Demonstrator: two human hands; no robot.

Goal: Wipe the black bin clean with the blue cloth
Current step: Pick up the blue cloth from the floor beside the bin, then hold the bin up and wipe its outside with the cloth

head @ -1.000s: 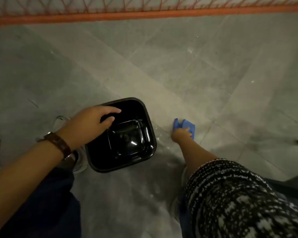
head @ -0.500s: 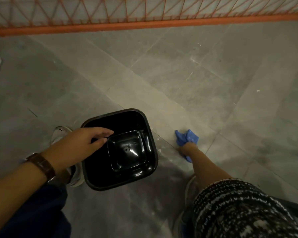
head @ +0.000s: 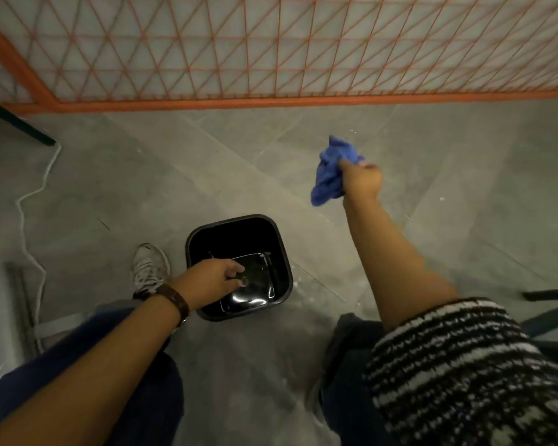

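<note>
The black bin [head: 281, 243] stands upright on the grey floor, square with rounded corners, its glossy inside showing. My left hand [head: 211, 280] reaches over its near-left rim, fingers curled on the edge and partly inside. My right hand [head: 361, 180] is raised above the floor to the bin's upper right, closed on the crumpled blue cloth [head: 331, 173], which hangs down from the fist. The cloth is well clear of the bin.
An orange mesh fence [head: 271, 53] runs along the far side. A white cable [head: 34, 194] snakes down the left floor. My white shoe [head: 150, 270] is just left of the bin. Dark metal legs [head: 548, 294] show at the right edge.
My right hand has lifted the blue cloth off the floor and raised it up and to the right. The view has risen; my left hand stays on the bin's rim.
</note>
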